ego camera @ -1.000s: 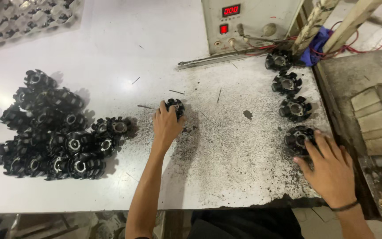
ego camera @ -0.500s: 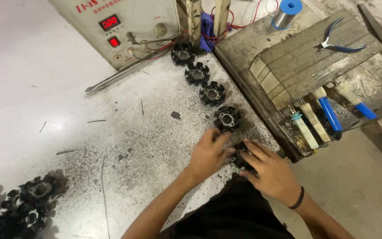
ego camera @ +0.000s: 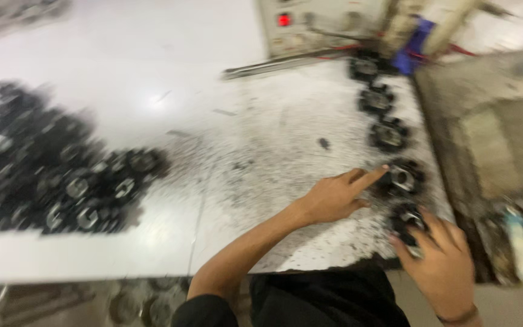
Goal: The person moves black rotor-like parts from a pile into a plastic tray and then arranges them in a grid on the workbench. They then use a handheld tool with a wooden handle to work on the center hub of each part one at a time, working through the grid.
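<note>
Head view: our left hand (ego camera: 334, 197) points, fingers together, touching a black part (ego camera: 402, 177); right hand (ego camera: 440, 257) fingers clamp another part (ego camera: 408, 219) just below it on the bench (ego camera: 152, 72).

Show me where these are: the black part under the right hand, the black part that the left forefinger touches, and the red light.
Nearest black part (ego camera: 408, 219), head view, its top by the right hand.
Second black part (ego camera: 402, 178), head view, its pale centre.
Red light (ego camera: 284, 20), head view, its middle.
</note>
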Demonstrator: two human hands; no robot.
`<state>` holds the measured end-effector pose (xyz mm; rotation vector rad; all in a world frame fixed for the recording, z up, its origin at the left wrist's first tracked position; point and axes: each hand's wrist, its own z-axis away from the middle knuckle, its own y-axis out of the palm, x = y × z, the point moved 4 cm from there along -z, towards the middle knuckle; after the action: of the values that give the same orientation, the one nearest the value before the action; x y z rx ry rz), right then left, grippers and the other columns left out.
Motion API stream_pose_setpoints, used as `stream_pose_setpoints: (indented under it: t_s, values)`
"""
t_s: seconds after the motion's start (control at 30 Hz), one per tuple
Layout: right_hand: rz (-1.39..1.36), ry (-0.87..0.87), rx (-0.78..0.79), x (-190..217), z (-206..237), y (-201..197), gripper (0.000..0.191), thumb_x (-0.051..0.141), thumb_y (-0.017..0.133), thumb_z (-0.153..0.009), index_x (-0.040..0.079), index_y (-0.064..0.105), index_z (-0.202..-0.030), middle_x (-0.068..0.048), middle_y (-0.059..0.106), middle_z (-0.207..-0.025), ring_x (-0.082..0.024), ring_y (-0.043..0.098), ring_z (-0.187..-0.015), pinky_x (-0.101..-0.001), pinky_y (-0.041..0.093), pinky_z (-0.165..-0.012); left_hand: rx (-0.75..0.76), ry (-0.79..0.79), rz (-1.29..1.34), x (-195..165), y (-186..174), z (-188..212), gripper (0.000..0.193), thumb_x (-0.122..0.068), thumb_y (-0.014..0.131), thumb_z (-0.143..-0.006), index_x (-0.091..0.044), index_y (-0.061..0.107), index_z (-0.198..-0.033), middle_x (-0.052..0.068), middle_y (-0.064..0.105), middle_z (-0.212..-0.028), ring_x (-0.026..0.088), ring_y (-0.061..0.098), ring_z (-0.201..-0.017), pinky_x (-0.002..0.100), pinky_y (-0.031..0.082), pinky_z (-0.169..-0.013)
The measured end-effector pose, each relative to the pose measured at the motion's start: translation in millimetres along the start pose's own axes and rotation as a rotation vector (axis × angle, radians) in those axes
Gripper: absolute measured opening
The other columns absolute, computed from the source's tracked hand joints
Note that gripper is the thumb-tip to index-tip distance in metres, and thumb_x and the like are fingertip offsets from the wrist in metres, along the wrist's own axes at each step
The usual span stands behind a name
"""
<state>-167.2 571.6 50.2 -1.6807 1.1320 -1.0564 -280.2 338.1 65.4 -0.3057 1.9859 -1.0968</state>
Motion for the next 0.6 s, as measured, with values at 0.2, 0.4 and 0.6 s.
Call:
stream_pose_setpoints:
  t_s: [0.2, 0.4, 0.6]
  values:
    - [-0.131, 0.015, -0.011, -64.1, -0.7, 92.0, 0.034, 0.032, 0.075, -0.103, -0.001, 0.072, -0.111, -0.018, 0.061, -0.145, -0.025, 0.062, -0.117, -0.0348, 0.055, -0.093, -0.263, -0.683, -0.617, 124.5, -176.4, 155.2, 0.081, -0.041, 0.068, -0.097, -0.009, 0.025, -0.158, 0.024, 0.047, -0.151, 0.042, 0.041, -0.139, 0.059, 0.031, -0.115]
    - [0.205, -1.022, 0.142, 44.6, -97.6, 34.4, 0.030, 0.035, 0.074, -0.087, 0.020, 0.082, -0.112, -0.018, 0.074, -0.116, -0.043, 0.064, -0.130, -0.0644, 0.055, -0.111, -0.281, -1.106, -0.810, 188.3, -260.5, 264.2, 0.084, -0.030, 0.085, -0.076, -0.011, 0.047, -0.149, 0.027, 0.050, -0.142, 0.043, 0.049, -0.128, 0.056, 0.038, -0.105]
    - [-0.152, -0.772, 0.079, 213.2, -191.8, -6.9, 0.028, 0.029, 0.070, -0.081, 0.008, 0.076, -0.099, -0.011, 0.069, -0.129, -0.027, 0.063, -0.122, -0.0402, 0.051, -0.101, -0.275, -0.802, -0.560, 178.7, -219.9, 199.8, 0.056, -0.030, 0.084, -0.078, -0.007, 0.066, -0.125, 0.020, 0.066, -0.124, 0.030, 0.063, -0.108, 0.047, 0.051, -0.096]
